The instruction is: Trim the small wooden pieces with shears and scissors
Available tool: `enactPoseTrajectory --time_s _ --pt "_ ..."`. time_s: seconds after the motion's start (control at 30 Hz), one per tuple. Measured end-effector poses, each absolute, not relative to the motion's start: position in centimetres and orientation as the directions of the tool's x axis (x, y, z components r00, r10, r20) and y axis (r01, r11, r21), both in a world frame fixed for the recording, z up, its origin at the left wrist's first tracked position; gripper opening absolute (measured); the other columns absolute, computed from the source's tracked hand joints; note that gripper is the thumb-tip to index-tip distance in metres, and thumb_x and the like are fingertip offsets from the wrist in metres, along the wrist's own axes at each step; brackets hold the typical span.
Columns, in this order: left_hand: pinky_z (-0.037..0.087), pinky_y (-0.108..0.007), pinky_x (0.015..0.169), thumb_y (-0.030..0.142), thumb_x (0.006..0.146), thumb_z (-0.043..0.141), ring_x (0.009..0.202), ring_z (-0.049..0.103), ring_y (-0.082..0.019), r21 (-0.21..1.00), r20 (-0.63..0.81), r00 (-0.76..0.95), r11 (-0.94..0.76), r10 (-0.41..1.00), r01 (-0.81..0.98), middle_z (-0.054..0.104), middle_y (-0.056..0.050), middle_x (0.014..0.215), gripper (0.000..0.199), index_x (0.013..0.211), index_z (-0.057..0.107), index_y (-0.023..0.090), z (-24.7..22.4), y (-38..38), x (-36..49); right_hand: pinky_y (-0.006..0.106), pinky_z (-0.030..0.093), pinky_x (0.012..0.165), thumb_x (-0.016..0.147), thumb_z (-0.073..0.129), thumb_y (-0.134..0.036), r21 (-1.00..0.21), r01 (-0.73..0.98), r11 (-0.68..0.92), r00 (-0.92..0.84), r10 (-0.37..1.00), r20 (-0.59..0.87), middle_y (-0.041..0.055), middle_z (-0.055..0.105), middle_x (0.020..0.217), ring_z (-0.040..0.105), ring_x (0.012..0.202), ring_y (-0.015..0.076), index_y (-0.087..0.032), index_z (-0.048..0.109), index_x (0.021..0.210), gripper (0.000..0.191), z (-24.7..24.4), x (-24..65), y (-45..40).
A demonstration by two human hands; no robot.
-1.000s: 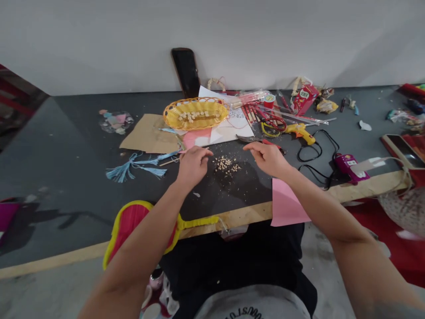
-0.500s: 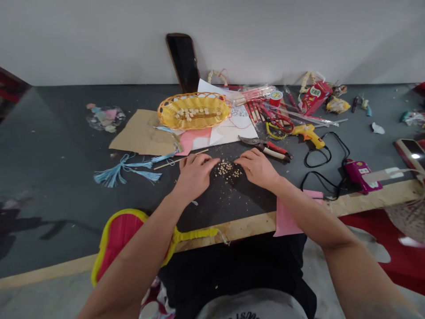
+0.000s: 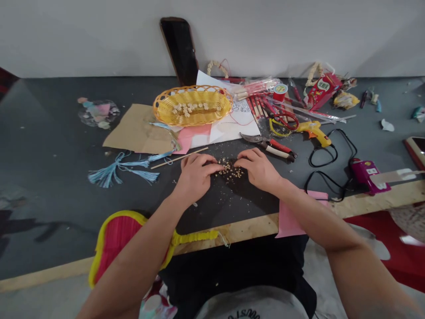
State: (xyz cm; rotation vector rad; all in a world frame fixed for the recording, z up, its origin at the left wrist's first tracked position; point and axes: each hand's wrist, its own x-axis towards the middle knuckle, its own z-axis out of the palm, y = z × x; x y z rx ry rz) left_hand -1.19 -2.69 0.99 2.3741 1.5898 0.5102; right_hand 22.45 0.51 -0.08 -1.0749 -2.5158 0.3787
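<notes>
A small pile of tiny pale beige pieces [image 3: 231, 172], like cut bits of stick, lies on the dark tabletop with fine crumbs around it. My left hand [image 3: 196, 175] rests at the left side of the pile, its thumb stretched to touch the edge pieces. From the other side my right hand [image 3: 258, 168] reaches in, thumb and fingertips a little apart at the pile's edge. Neither hand visibly holds anything, though the undersides of the fingers are hidden. Pruning shears [image 3: 268, 146] with red and white handles lie just beyond my right hand. A thin wooden stick [image 3: 179, 158] lies behind my left hand.
Behind the pile stands a yellow woven basket [image 3: 192, 106] with pale pieces inside. A yellow glue gun [image 3: 314, 131] with black cord, scissors [image 3: 282, 124] and a purple box [image 3: 369, 176] are to the right. Blue tassels [image 3: 121, 170] and a pink-yellow fan-shaped item [image 3: 119, 239] are left.
My left thumb has moved right, into the pile's edge, and the pieces sit slightly rearranged. My right hand stays at the pile's right side. The view has shifted a little.
</notes>
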Motion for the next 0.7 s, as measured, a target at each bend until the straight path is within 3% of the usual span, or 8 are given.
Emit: enactPoseTrajectory --time_s 0.2,0.43,0.5,0.63,0.7 --pt "0.039 -0.05 0.094 0.014 0.091 0.043 0.114 0.053 -0.031 0.335 0.136 0.256 -0.288 0.957 0.897 0.068 -0.01 0.116 0.044 0.122 0.069 0.028 0.4 -2.5 -1.6 0.043 0.046 0.092 0.087 0.042 -0.002 -0.41 0.609 0.679 -0.622 0.729 0.285 0.0111 0.065 0.11 0.052 0.104 0.0264 -0.019 0.069 0.115 0.043 -0.4 22.7 0.9" --pt "0.037 -0.051 0.098 0.015 0.09 0.046 0.11 0.055 -0.029 0.387 0.112 0.347 -0.362 0.931 0.848 0.07 -0.006 0.109 0.039 0.109 0.075 0.034 0.7 -2.6 -1.2 0.042 0.047 0.092 0.084 0.043 0.001 -0.438 0.578 0.688 -0.633 0.718 0.291 0.0091 0.068 0.101 0.054 0.098 0.0252 -0.02 0.071 0.086 0.036 -0.1 23.0 1.1" --pt "0.038 -0.05 0.097 0.02 0.092 0.046 0.11 0.056 -0.029 0.37 0.117 0.301 -0.323 0.946 0.871 0.07 -0.007 0.109 0.035 0.112 0.073 0.031 0.8 -2.5 -1.3 0.041 0.047 0.091 0.085 0.043 -0.001 -0.42 0.608 0.674 -0.621 0.733 0.278 0.0098 0.069 0.1 0.054 0.096 0.0252 -0.019 0.071 0.091 0.034 0.1 23.1 1.1" --pt "0.04 -0.051 0.096 0.028 0.094 0.049 0.111 0.056 -0.032 0.304 0.104 0.202 -0.225 0.974 0.926 0.068 -0.011 0.111 0.032 0.118 0.069 0.025 0.8 -2.4 -1.8 0.044 0.045 0.092 0.095 0.051 -0.021 -0.341 0.691 0.637 -0.612 0.767 0.191 0.0136 0.068 0.105 0.054 0.095 0.0271 -0.013 0.067 0.116 0.027 0.5 23.5 0.9" --pt "0.039 -0.051 0.098 0.038 0.095 0.05 0.113 0.056 -0.033 0.295 0.089 0.232 -0.248 0.969 0.923 0.067 -0.012 0.113 0.033 0.119 0.068 0.024 0.8 -2.5 -1.8 0.046 0.045 0.092 0.092 0.062 -0.039 -0.315 0.705 0.636 -0.626 0.766 0.148 0.0146 0.066 0.11 0.054 0.098 0.0294 -0.013 0.065 0.119 0.038 0.7 23.6 0.7"
